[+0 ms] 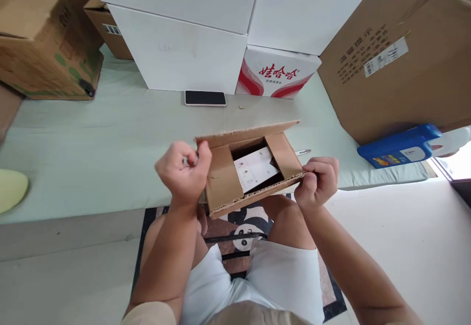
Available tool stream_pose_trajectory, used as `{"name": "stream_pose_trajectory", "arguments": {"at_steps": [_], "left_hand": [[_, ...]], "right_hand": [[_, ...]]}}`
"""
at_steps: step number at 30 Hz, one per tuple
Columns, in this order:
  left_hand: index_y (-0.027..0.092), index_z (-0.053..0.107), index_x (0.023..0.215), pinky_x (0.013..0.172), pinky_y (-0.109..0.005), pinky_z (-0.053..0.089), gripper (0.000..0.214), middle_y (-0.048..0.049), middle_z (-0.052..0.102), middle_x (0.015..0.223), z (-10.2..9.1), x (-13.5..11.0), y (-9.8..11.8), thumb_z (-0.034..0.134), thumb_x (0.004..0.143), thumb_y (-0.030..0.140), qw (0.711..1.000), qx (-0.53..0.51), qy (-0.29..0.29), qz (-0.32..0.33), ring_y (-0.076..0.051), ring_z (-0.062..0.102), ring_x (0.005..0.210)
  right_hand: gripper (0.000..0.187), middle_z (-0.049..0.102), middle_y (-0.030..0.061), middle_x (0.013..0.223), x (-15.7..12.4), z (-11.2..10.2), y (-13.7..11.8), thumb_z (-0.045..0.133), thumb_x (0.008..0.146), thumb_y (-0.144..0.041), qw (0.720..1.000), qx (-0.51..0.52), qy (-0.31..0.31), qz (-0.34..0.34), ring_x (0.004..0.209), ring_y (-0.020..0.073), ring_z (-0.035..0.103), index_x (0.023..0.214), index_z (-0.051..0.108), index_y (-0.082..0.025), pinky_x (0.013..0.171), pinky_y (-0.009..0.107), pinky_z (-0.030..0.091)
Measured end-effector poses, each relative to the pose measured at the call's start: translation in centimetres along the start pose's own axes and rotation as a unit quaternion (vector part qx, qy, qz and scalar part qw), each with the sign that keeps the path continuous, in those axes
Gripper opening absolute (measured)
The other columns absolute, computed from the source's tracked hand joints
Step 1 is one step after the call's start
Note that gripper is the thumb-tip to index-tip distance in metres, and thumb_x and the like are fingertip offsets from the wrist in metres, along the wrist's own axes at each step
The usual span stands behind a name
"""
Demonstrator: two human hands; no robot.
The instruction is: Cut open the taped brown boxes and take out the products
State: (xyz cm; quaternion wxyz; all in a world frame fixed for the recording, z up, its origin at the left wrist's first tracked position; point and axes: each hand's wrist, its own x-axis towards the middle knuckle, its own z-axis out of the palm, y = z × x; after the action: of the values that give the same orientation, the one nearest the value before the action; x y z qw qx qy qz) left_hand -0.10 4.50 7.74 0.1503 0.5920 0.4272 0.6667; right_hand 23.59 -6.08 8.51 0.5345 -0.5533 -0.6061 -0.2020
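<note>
A small brown cardboard box is in front of me at the edge of the padded surface, its two long flaps standing up. Its short end flaps lie inward, and between them shows a white printed item, lying at a slant inside. My left hand is closed at the left corner of the far flap, thumb and finger against its edge. Near the right corner of the near flap, my right hand pinches the cardboard. Partly hidden behind the box's right side is a thin metal-looking tool.
A phone lies beyond the box on the pale green padded surface. White cartons and a red-and-white carton stand behind it. Brown cartons are at left; a large carton and a blue bottle at right.
</note>
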Motion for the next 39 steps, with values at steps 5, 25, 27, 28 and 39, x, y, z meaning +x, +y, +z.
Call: {"name": "stream_pose_trajectory", "arguments": {"at_steps": [5, 25, 27, 28, 39], "left_hand": [[0.025, 0.077, 0.079, 0.111, -0.052, 0.039, 0.028, -0.0076, 0.066, 0.119, -1.3, 0.6, 1.9, 0.055, 0.092, 0.035, 0.941, -0.016, -0.327, 0.083, -0.028, 0.053, 0.116], [0.025, 0.055, 0.078, 0.115, -0.055, 0.038, 0.006, -0.0098, 0.054, 0.134, -1.9, 0.8, 1.2, 0.054, 0.080, 0.030, 0.921, -0.092, -0.370, 0.079, -0.032, 0.042, 0.129], [0.025, 0.054, 0.077, 0.117, -0.056, 0.036, 0.004, -0.0096, 0.056, 0.132, -1.9, 0.8, 1.2, 0.054, 0.078, 0.029, 0.923, -0.093, -0.364, 0.085, -0.033, 0.041, 0.131], [0.025, 0.054, 0.078, 0.118, -0.057, 0.035, 0.004, -0.0096, 0.056, 0.132, -1.8, 0.8, 1.2, 0.054, 0.078, 0.029, 0.923, -0.095, -0.362, 0.090, -0.033, 0.040, 0.132], [0.025, 0.060, 0.080, 0.120, -0.056, 0.032, 0.009, -0.0092, 0.059, 0.130, -1.8, 0.1, 1.1, 0.055, 0.079, 0.032, 0.925, -0.081, -0.358, 0.099, -0.034, 0.039, 0.133]], "right_hand": [[0.008, 0.050, 0.0030, 0.079, -0.9, -1.3, 0.3, 0.054, 0.093, -0.031, 0.997, -0.031, -0.025, -0.070, 0.072, 0.0205, 0.053, 0.096, 0.058, -0.025, 0.066, 0.038, 0.045], [0.021, 0.078, 0.0024, 0.085, 10.1, -5.7, -0.4, 0.064, 0.093, -0.035, 0.811, 0.038, -0.583, 0.031, 0.067, 0.0154, 0.071, 0.109, 0.074, -0.026, 0.061, 0.026, 0.055], [0.025, 0.078, 0.0054, 0.106, 10.9, -3.6, -0.7, 0.067, 0.091, -0.033, 0.786, 0.043, -0.615, -0.048, 0.091, 0.0195, 0.074, 0.114, 0.074, -0.026, 0.077, 0.031, 0.058], [0.026, 0.077, 0.0058, 0.115, 11.0, -2.6, -0.9, 0.068, 0.090, -0.032, 0.772, 0.049, -0.627, -0.089, 0.103, 0.0216, 0.072, 0.115, 0.074, -0.027, 0.087, 0.035, 0.057], [0.035, 0.064, 0.0010, 0.063, 12.7, -3.8, 0.9, 0.058, 0.096, -0.043, 0.737, -0.104, -0.628, -0.230, 0.071, 0.0196, 0.061, 0.066, 0.062, -0.025, 0.081, 0.038, 0.047]]}}
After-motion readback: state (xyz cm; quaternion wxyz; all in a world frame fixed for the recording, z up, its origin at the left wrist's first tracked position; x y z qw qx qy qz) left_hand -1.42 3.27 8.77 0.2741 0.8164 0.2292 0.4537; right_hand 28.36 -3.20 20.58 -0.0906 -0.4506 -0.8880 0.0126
